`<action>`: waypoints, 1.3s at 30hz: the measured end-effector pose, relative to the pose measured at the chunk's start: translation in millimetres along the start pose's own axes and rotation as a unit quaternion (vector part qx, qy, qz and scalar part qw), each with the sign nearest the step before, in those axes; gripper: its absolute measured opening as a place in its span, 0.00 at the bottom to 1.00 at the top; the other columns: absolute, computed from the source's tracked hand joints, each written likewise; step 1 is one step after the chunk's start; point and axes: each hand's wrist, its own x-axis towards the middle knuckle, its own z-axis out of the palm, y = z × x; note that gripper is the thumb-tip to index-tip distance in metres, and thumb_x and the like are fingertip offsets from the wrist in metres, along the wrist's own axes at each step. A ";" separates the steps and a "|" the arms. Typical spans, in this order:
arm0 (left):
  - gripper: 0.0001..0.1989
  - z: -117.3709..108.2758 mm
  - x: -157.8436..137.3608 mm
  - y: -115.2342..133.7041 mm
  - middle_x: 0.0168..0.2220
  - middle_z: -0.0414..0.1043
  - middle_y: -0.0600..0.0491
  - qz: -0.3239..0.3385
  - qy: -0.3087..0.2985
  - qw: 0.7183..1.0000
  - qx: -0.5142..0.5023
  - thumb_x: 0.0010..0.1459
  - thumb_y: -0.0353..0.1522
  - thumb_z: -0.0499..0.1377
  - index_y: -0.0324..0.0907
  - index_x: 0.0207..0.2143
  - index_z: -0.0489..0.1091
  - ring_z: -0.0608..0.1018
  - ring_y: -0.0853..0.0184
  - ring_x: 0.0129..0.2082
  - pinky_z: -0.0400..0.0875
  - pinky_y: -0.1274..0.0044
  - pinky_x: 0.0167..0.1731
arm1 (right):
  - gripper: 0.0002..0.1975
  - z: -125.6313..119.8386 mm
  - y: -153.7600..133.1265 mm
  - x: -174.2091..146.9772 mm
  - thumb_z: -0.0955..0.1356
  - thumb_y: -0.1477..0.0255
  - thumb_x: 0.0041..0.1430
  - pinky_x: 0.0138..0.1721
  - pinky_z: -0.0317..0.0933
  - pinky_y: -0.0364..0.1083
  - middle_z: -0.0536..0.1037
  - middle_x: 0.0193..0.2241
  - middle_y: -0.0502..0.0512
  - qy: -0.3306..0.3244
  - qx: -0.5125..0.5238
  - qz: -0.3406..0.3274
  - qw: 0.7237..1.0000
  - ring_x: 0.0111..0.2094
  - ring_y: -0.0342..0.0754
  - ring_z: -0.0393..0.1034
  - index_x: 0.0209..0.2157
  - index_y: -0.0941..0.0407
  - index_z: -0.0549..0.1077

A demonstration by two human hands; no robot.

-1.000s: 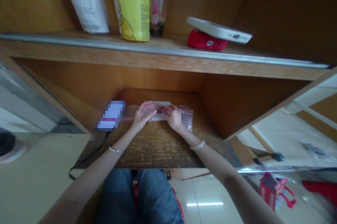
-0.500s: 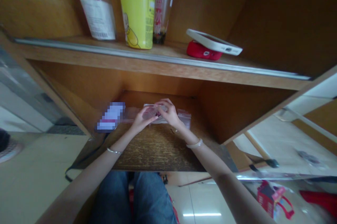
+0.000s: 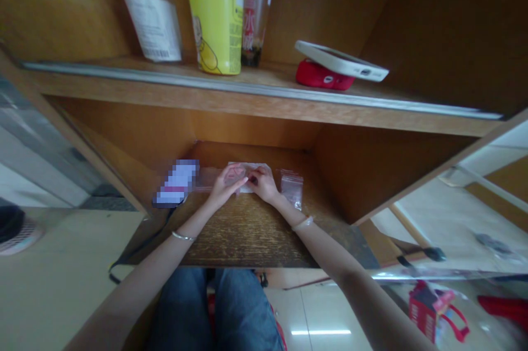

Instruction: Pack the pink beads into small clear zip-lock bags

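Note:
My left hand (image 3: 224, 188) is closed, thumb and fingers holding a small clear plastic bag (image 3: 235, 175) over the wooden board. Beside it my right hand (image 3: 265, 186) has its fingertips pinched together at the bag's edge. Something small and dark shows at those fingertips, too blurred to name. Under both hands lies a whitish sheet (image 3: 247, 190), mostly covered. Several clear zip bags (image 3: 292, 190) lie just right of my right hand, and more clear plastic (image 3: 205, 179) lies left of my left hand.
A phone (image 3: 176, 181) with a blurred-out screen leans at the left, a dark strap (image 3: 144, 245) beside it. The shelf above holds a jar (image 3: 153, 26), a yellow container (image 3: 218, 21), a clear cup (image 3: 252, 15), and a white phone (image 3: 342, 62) on a red case (image 3: 322, 77).
My right hand has lowered slightly, its fingers curling into a pinch near the bag. The zip bags on the right show more fully. The whole view has shifted slightly.

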 end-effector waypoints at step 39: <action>0.23 5.0 -2.3 -10.3 0.45 0.72 0.49 0.092 0.051 0.984 0.141 0.50 0.39 0.64 0.44 0.48 0.64 0.75 0.61 0.46 0.68 0.64 0.50 | 0.15 -14.9 -11.3 -3.4 0.64 0.68 0.61 0.50 0.58 0.54 0.69 0.49 0.61 0.128 -0.023 0.002 0.992 0.49 0.54 0.62 0.48 0.53 0.74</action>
